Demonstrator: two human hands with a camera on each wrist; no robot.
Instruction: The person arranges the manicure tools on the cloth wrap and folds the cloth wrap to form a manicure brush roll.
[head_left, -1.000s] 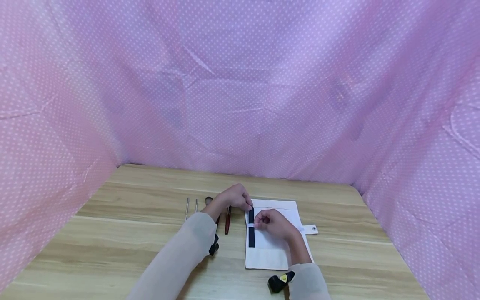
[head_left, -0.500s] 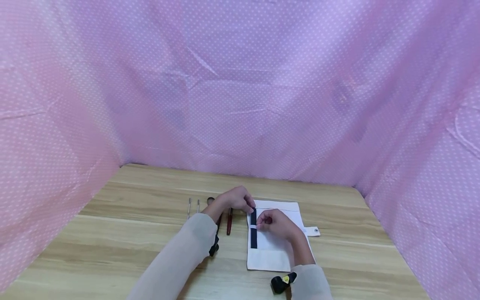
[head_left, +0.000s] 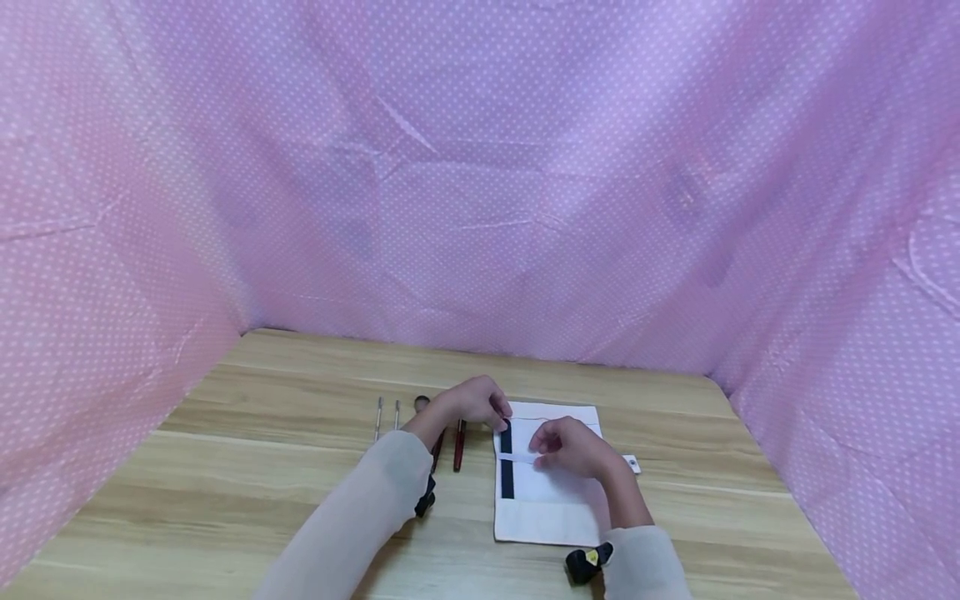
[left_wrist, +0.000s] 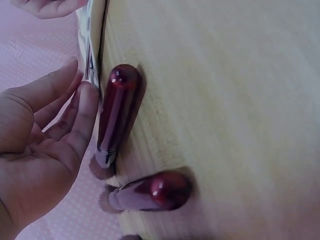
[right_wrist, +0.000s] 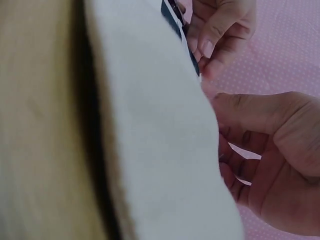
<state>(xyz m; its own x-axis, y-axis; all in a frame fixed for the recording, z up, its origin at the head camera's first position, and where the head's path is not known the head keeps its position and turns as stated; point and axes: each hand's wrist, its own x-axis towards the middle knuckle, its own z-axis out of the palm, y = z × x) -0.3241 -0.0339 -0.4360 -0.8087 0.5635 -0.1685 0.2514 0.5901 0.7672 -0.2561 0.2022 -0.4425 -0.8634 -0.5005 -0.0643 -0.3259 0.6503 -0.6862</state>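
Right hand [head_left: 574,448] moved rightward, black strip [head_left: 507,479] pointing lengthwise away, left hand [head_left: 480,401] at far end, grips unclear

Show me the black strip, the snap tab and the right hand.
Black strip [head_left: 507,473]: head view, just below its middle.
Snap tab [head_left: 632,464]: head view, its visible end.
Right hand [head_left: 574,447]: head view, back of the hand.
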